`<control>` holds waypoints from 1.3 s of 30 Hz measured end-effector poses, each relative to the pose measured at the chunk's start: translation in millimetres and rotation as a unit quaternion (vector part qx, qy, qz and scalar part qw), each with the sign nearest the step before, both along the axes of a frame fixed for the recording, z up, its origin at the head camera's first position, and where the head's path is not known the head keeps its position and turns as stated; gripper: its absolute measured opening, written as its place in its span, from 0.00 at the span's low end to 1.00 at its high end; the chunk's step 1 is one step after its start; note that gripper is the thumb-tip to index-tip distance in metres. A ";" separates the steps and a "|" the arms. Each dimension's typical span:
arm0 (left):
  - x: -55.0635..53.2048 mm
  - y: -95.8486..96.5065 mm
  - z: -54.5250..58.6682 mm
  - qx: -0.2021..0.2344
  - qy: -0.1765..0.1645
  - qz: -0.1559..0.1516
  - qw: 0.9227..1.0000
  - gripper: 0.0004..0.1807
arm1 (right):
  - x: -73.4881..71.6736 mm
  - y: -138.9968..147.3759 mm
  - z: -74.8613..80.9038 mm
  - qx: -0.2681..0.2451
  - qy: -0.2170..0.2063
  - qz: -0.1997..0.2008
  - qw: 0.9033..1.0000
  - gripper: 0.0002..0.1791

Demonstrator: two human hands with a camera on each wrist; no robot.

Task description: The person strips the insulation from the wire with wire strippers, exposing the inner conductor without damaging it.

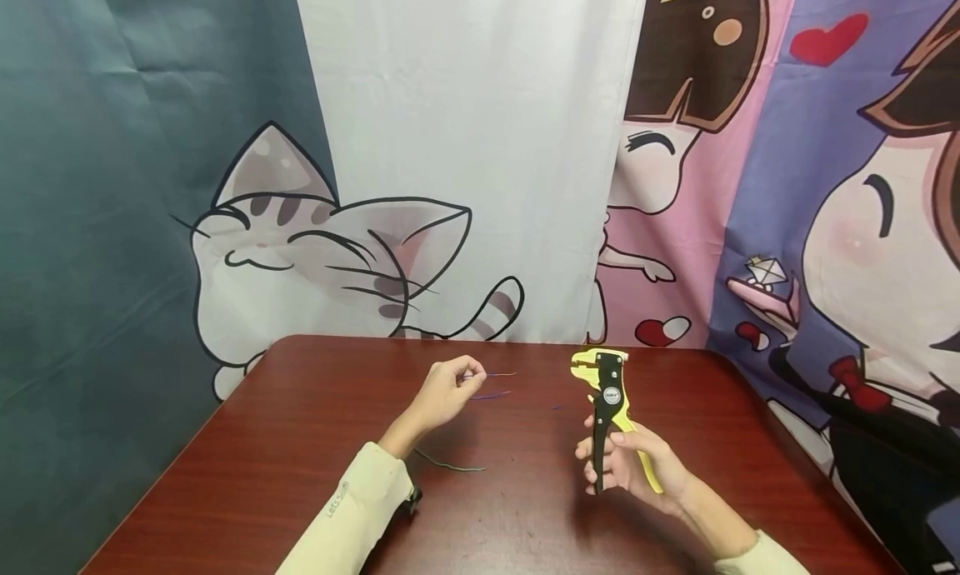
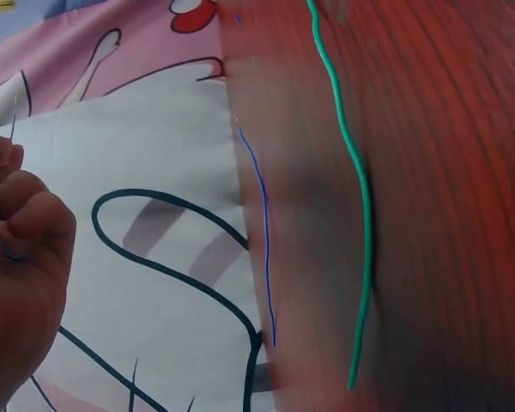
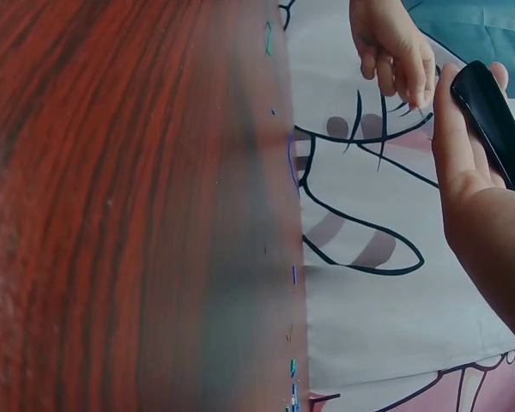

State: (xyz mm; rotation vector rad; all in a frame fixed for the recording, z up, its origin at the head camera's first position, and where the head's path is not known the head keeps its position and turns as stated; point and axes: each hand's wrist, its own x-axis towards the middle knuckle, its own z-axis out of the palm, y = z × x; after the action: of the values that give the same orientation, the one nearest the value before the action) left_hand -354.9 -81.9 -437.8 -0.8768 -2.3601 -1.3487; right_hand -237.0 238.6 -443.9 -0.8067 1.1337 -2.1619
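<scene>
Thumb and fingertips of my left hand (image 1: 442, 394) pinch a thin blue wire (image 1: 495, 374) above the table, its bare end pointing right. In the left wrist view, part of this wire also shows below the curled fingers. My right hand (image 1: 645, 458) holds a yellow and black wire stripper (image 1: 611, 396) upright by its handles, with its head above the hand. The stripper and the held wire are apart. In the right wrist view, only the black handle (image 3: 493, 124) of the stripper shows. A second blue wire (image 2: 265, 232) lies on the table beyond a green wire (image 2: 366, 206).
The reddish-brown wooden table (image 1: 247, 467) reaches back to a printed cloth curtain (image 1: 480, 125). Small blue and green scraps (image 3: 293, 275) are scattered on the tabletop. A dark object (image 1: 411, 500) sits at the left sleeve's cuff.
</scene>
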 end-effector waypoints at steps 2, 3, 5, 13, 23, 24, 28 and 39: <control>-3.0 -0.3 -1.8 -0.007 -0.003 0.001 1.000 0.05 | 0.3 -0.8 -0.7 -0.004 0.001 -0.001 1.000 0.22; -4.0 -0.3 -2.2 -0.013 -0.004 0.003 1.000 0.05 | 0.4 -1.1 -1.1 -0.005 0.003 0.001 1.000 0.22; -6.4 -0.4 -4.1 -0.025 -0.004 0.013 1.000 0.05 | 1.2 -2.2 -1.6 -0.004 0.006 0.002 1.000 0.22; -15.0 -0.1 -11.1 -0.079 -0.032 0.032 0.996 0.04 | 7.0 -8.4 -0.2 0.008 0.019 0.005 1.000 0.22; -26.1 -0.1 -19.5 -0.183 -0.098 0.090 0.974 0.05 | 9.7 -18.8 2.7 0.013 0.017 0.013 1.000 0.22; -26.8 0.4 -20.3 -0.189 -0.102 0.096 0.972 0.06 | 9.9 -19.7 2.2 0.015 0.016 0.013 1.000 0.21; -29.3 5.2 -23.1 -0.215 -0.119 0.114 0.963 0.07 | 10.9 -20.6 -0.3 0.012 0.016 0.023 1.000 0.22; -36.6 5.8 -26.6 -0.237 -0.173 0.136 0.946 0.07 | 13.8 -23.5 -0.2 0.017 0.022 0.035 0.999 0.23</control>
State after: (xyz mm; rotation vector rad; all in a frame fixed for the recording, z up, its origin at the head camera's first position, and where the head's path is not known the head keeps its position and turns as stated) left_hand -391.5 -76.2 -464.4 -0.4092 -3.0166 -0.8918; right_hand -223.1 215.1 -444.1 -0.8703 1.1443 -2.0708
